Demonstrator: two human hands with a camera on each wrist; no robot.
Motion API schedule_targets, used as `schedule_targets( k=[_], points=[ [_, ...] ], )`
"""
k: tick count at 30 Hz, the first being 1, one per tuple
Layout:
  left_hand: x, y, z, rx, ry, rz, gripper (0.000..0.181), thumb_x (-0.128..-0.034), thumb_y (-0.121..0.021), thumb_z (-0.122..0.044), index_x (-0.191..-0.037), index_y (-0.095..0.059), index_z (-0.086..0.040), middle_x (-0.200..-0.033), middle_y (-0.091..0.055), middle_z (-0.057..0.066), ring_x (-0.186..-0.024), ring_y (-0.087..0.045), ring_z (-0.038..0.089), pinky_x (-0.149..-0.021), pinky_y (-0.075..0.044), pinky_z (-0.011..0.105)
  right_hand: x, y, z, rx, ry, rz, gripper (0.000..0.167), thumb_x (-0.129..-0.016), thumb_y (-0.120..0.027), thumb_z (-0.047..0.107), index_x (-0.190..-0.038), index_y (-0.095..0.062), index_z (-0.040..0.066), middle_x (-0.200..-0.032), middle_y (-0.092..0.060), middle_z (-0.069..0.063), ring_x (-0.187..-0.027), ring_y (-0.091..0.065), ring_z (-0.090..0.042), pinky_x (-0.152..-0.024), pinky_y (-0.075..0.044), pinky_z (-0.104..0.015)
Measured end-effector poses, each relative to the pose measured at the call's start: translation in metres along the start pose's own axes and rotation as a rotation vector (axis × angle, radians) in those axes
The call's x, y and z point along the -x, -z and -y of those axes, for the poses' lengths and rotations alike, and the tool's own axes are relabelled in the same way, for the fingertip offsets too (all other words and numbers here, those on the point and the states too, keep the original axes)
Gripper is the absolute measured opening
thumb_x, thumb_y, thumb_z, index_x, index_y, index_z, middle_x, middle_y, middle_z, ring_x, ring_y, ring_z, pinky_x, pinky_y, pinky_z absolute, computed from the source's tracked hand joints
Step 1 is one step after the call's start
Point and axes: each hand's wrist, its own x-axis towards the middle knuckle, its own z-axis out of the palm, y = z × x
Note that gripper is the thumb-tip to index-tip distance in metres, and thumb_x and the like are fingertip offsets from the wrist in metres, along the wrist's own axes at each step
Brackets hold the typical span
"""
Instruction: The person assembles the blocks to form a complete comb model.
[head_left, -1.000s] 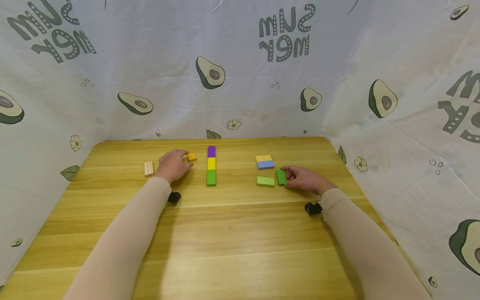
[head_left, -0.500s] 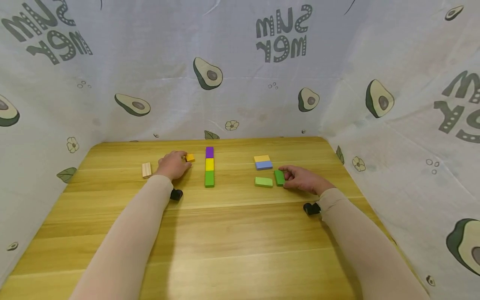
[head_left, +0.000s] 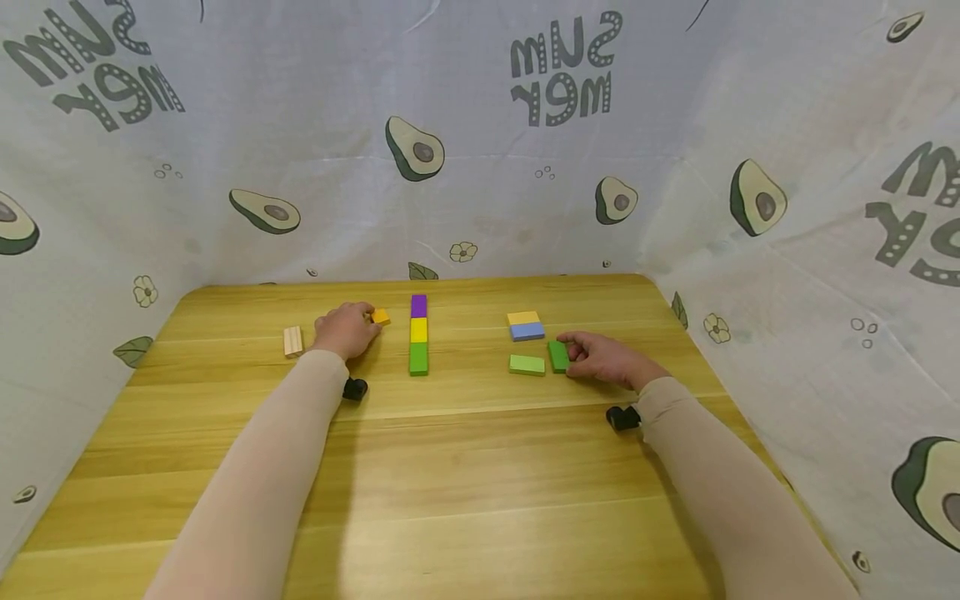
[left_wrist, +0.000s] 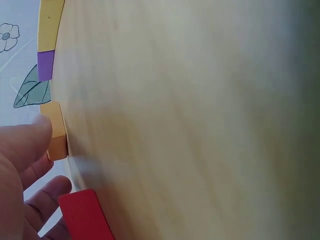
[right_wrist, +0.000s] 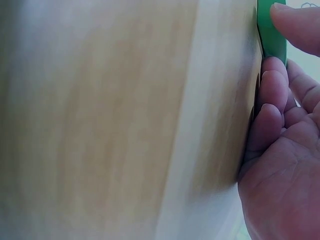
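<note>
- Three blocks lie end to end in a column (head_left: pixel 418 335): a purple block (head_left: pixel 419 306) at the far end, a bright yellow block (head_left: pixel 418 330) in the middle and a mid-green block (head_left: pixel 417 359) nearest the person.
- Left of the column's far half, the person's left hand (head_left: pixel 343 331) pinches an orange block (head_left: pixel 381 317), the thumb against one face.
- Farther left of the column than that lies a red block (left_wrist: pixel 86 215), close to the same hand in the left wrist view; whether the two touch cannot be told.
- Left of the column and past the left hand lies a pale wooden piece (head_left: pixel 293 342) with lengthwise lines.
- Right of the column, the right hand (head_left: pixel 606 358) pinches a dark green block (head_left: pixel 557 357), whose long side points away from the person.
- Between the column and the dark green block, a lime block (head_left: pixel 527 365) lies crosswise, just beside the latter.
- Right of the column, beyond the lime block, a pale yellow block (head_left: pixel 523 317) and a blue block (head_left: pixel 528 332) touch along their long edges, the blue one nearer the person.
- Wooden tabletop (head_left: pixel 465 483) carries the column, and behind it hangs a cloth (head_left: pixel 480 200) printed with avocados.
</note>
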Motion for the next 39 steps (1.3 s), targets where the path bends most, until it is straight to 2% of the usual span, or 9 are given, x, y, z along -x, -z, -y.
schedule_targets(
  k=[5,12,17,27,32,39],
  points=[
    [0.000,0.000,0.000,-0.005,0.011,-0.002,0.048,-0.1083,-0.058,-0.035,-0.149,-0.057,-0.009,-0.154,-0.054,0.021,-0.139,-0.050,0.048,-0.113,-0.032,0.066,0.000,0.000,0.000,0.016,-0.002,-0.003,0.074,-0.094,-0.072,0.007,-0.158,-0.037,-0.002,-0.118,-0.051,-0.015,-0.104,-0.047,-0.027,-0.092,-0.044,-0.038],
    [0.000,0.001,-0.003,0.000,0.020,-0.003,0.054,-0.1050,-0.063,-0.041,-0.149,-0.056,-0.010,-0.151,-0.056,0.021,-0.134,-0.053,0.047,-0.111,-0.033,0.065,-0.001,0.000,0.000,0.015,0.005,-0.008,0.073,-0.094,-0.071,0.005,-0.158,-0.037,-0.003,-0.118,-0.052,-0.015,-0.104,-0.047,-0.027,-0.092,-0.044,-0.037],
    [-0.001,-0.001,-0.004,-0.008,0.017,-0.010,0.053,-0.1048,-0.063,-0.040,-0.149,-0.058,-0.011,-0.147,-0.058,0.020,-0.131,-0.054,0.047,-0.111,-0.033,0.065,-0.001,0.000,0.001,0.032,0.011,-0.010,0.072,-0.094,-0.071,0.007,-0.158,-0.038,-0.003,-0.118,-0.052,-0.016,-0.104,-0.047,-0.027,-0.092,-0.044,-0.037],
    [-0.002,-0.002,-0.004,-0.020,0.007,-0.009,0.050,-0.1067,-0.060,-0.035,-0.150,-0.057,-0.011,-0.152,-0.056,0.020,-0.136,-0.051,0.048,-0.114,-0.030,0.068,-0.001,-0.001,0.000,0.036,0.016,-0.016,0.072,-0.095,-0.072,0.007,-0.158,-0.038,-0.004,-0.118,-0.053,-0.016,-0.104,-0.048,-0.026,-0.092,-0.044,-0.037],
    [0.000,0.002,-0.002,-0.023,0.000,-0.020,0.049,-0.1067,-0.060,-0.033,-0.149,-0.058,-0.009,-0.151,-0.058,0.019,-0.136,-0.053,0.048,-0.118,-0.026,0.068,-0.001,-0.002,0.000,0.027,0.010,-0.012,0.073,-0.094,-0.072,0.008,-0.158,-0.037,-0.003,-0.119,-0.053,-0.016,-0.104,-0.048,-0.026,-0.092,-0.044,-0.038],
    [0.008,0.014,0.002,0.022,-0.041,-0.020,0.048,-0.1062,-0.061,-0.031,-0.148,-0.060,-0.007,-0.145,-0.065,0.017,-0.135,-0.056,0.045,-0.115,-0.028,0.063,-0.001,0.000,-0.003,0.020,0.014,-0.009,0.075,-0.094,-0.073,0.009,-0.158,-0.037,-0.003,-0.121,-0.054,-0.018,-0.103,-0.049,-0.026,-0.091,-0.046,-0.037]
  ],
)
